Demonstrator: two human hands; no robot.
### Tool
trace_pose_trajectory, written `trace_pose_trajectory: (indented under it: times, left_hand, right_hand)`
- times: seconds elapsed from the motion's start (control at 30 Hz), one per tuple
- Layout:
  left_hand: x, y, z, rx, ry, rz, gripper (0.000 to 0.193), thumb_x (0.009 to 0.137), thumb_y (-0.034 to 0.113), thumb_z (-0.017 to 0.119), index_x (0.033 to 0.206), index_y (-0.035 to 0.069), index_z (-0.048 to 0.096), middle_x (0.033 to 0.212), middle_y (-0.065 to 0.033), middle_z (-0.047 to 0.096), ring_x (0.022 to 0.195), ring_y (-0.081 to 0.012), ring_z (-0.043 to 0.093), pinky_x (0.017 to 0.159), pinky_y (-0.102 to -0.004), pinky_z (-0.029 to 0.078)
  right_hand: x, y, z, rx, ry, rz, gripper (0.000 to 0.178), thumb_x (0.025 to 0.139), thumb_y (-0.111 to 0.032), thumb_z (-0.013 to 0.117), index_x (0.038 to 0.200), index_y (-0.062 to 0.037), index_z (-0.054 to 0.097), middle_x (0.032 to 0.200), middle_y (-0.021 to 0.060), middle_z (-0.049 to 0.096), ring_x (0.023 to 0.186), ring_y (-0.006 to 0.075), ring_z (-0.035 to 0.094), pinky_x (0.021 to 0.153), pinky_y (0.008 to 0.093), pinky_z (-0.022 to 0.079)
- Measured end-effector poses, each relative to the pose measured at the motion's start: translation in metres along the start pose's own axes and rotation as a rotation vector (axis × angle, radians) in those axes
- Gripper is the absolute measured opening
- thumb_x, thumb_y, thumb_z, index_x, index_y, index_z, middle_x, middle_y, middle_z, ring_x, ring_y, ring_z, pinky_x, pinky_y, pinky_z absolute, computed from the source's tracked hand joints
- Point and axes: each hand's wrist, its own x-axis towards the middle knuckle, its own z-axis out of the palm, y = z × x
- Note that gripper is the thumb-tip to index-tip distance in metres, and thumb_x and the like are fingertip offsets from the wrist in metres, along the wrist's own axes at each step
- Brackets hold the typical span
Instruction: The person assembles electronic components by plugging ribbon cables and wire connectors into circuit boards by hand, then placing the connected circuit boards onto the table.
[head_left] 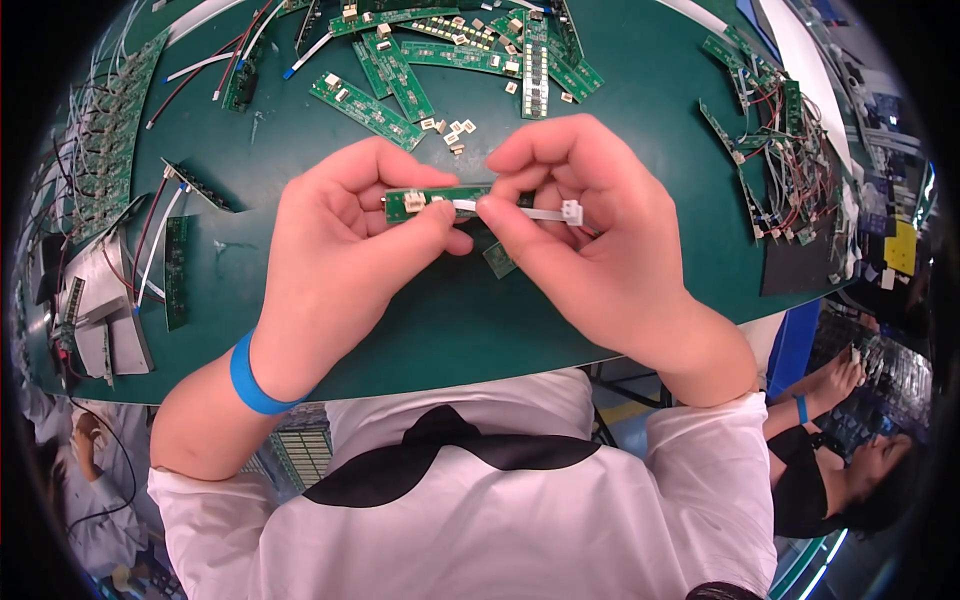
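Note:
Between both hands, above the near middle of the table, is a narrow green circuit board [397,207] with small white sockets on it. My left hand [335,235] pinches its left part between thumb and fingers. My right hand [615,245] is closed on a short white flat cable [541,214], thumb and index finger meeting near the board. A white plug [572,212] hangs at the cable's right end, in front of the right palm. Fingers cover the cable's other end, so I cannot tell whether it sits in a socket.
Loose green boards [370,110] and small white connectors [452,132] lie beyond my hands. Wired boards are heaped at the right [765,150]; a large board panel [120,130] stands at the left. Two wired boards [176,270] lie near my left arm. Other people sit at both sides.

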Motion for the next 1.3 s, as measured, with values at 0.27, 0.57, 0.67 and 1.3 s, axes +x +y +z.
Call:
trace_pose_trajectory:
  times: [0.27,0.57,0.67,1.3]
  left_hand:
    - [0.006,0.010,-0.015,-0.213,-0.055,0.044,0.034,0.087,0.008,0.058,0.118,-0.004,0.054,0.084,-0.0078,0.063,0.075,-0.0116,0.061,0.076,-0.0279,0.050]
    - [0.009,0.013,-0.023,0.301,-0.131,0.517,0.036,0.075,0.000,0.071,0.109,-0.004,0.061,0.092,-0.0077,0.060,0.080,-0.0140,0.057,0.083,-0.0293,0.049]
    - [0.007,0.009,-0.022,0.274,-0.206,0.579,0.038,0.069,-0.007,0.073,0.105,-0.004,0.061,0.108,-0.0145,0.059,0.095,-0.0201,0.061,0.086,-0.0310,0.050]
    - [-0.006,0.020,-0.012,0.815,-0.199,0.532,0.044,0.076,0.001,0.070,0.118,0.010,0.061,0.094,-0.0077,0.069,0.082,-0.0218,0.068,0.074,-0.0253,0.053]
  right_hand:
    - [0.014,0.004,-0.020,0.343,0.241,-0.011,0.025,0.096,-0.022,0.050,0.083,-0.0015,0.056,0.081,0.0020,0.055,0.065,0.0045,0.049,0.058,0.0192,0.040]
    - [0.014,-0.002,-0.026,0.682,0.014,-0.041,0.016,0.093,-0.013,0.054,0.102,-0.0005,0.051,0.086,0.0034,0.056,0.064,0.0082,0.050,0.056,0.0220,0.040]
    - [0.011,-0.005,-0.018,0.080,0.069,-0.311,0.007,0.086,-0.006,0.060,0.082,-0.0012,0.062,0.073,0.0076,0.060,0.060,0.0176,0.056,0.054,0.0267,0.043]
    - [0.011,0.003,-0.016,-0.455,0.071,-0.622,0.015,0.069,-0.004,0.073,0.083,-0.0067,0.068,0.056,0.0027,0.048,0.046,0.0160,0.042,0.042,0.0295,0.030]
